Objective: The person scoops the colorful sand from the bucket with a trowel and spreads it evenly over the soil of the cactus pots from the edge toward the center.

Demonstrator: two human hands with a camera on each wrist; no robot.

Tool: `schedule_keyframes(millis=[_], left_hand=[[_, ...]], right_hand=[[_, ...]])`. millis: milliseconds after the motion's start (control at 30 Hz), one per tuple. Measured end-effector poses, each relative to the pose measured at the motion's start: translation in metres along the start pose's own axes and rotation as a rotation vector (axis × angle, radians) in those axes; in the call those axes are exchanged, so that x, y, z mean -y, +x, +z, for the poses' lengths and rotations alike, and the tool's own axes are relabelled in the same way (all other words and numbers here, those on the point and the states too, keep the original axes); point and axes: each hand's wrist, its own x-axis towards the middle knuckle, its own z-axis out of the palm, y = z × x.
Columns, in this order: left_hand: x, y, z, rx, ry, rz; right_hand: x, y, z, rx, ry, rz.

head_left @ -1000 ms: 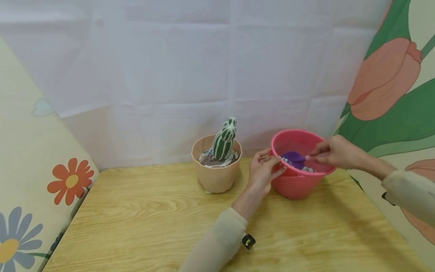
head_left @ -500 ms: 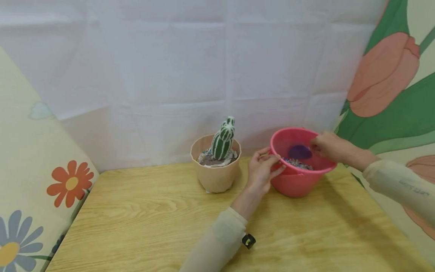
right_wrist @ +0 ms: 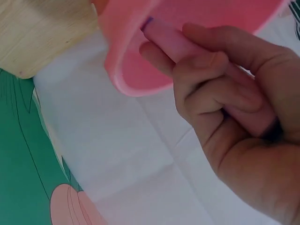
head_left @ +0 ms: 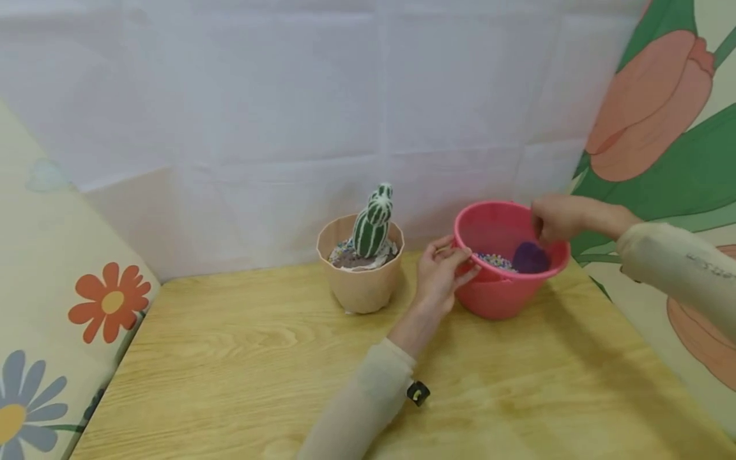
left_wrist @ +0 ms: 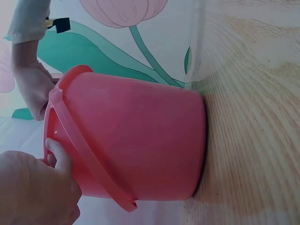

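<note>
Scoop [head_left: 531,258] and right hand [head_left: 560,219] have shifted over the last second: the purple end lay flatter near the middle of the pink bucket [head_left: 493,300], aimed left, and now it hangs steeply at the bucket's right side, with the coloured beads [head_left: 493,260] showing to its left. I judge that digging among the beads is the step in hand (whether the scoop carries a load cannot be told, so dark does it look).

In the head view the purple end points down and a little left beneath the right hand, the long axis slanting into the bucket, right of centre in the frame. In the right wrist view the pink handle [right_wrist: 171,40] runs from lower right to upper left, its far end aimed at the bucket's mouth, the fingers wrapped around it.

The left hand [head_left: 439,275] pinches the bucket's rim on the left, which likely steadies it on the bench [head_left: 241,358]. At the centre of the frame, the flowerpot [head_left: 361,291] with its toy cactus [head_left: 370,233] stands untouched.
</note>
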Motion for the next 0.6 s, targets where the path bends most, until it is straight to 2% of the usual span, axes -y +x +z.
schedule_keyframes(millis=[133,267,433,600], left_hand=[[0.001,-0.003,0.002,0.001,0.001,-0.012],[0.004,-0.005,0.004,0.006,0.000,-0.010],[0.010,-0.006,0.004,0.013,-0.006,0.001],[0.012,-0.007,0.005,0.019,-0.008,-0.006]], right_hand=[[-0.003,-0.003,-0.011,0.143,0.109,0.050],[-0.006,-0.008,-0.013,0.215,0.267,0.134],[-0.011,-0.013,-0.009,0.233,0.506,0.239],[-0.020,-0.023,0.004,0.203,0.736,0.308]])
